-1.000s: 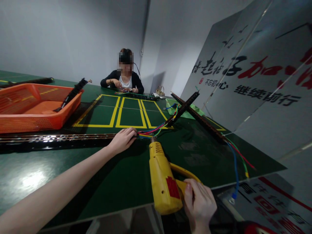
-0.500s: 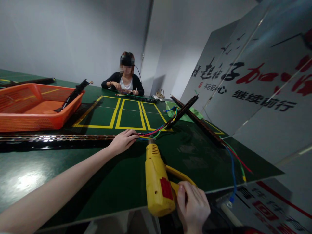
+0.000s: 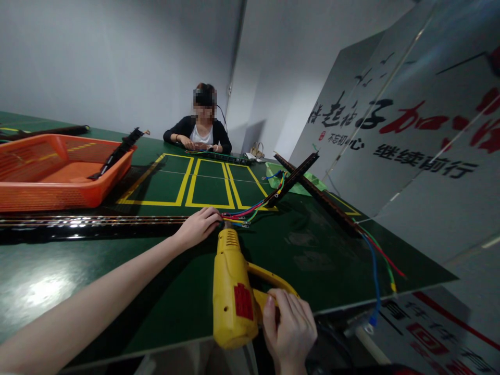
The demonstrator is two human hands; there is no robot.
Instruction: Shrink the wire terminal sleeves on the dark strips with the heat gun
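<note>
My right hand point(image 3: 291, 325) is closed round the handle of a yellow heat gun point(image 3: 234, 291). The gun's metal nozzle points away from me, close to my left fingertips and the wires. With bent fingers, my left hand point(image 3: 200, 226) grips a bundle of coloured wires point(image 3: 236, 216) where they leave a long black strip point(image 3: 97, 229). That strip lies across the table to the left. Red, blue, green and yellow wires fan out to the right of my fingers, some ending in metal lugs.
An orange basket point(image 3: 84, 195) with a black piece leaning on its rim stands at left. Two dark strips point(image 3: 292, 179) cross over a green tray point(image 3: 316, 182) at right, with wires hanging off the table edge point(image 3: 375, 291). Across the green table sits a co-worker point(image 3: 201, 127).
The heat gun and my right hand have moved left, bringing the nozzle nearer my left fingers. My left hand stays put on the wires. The co-worker's hands have shifted slightly.
</note>
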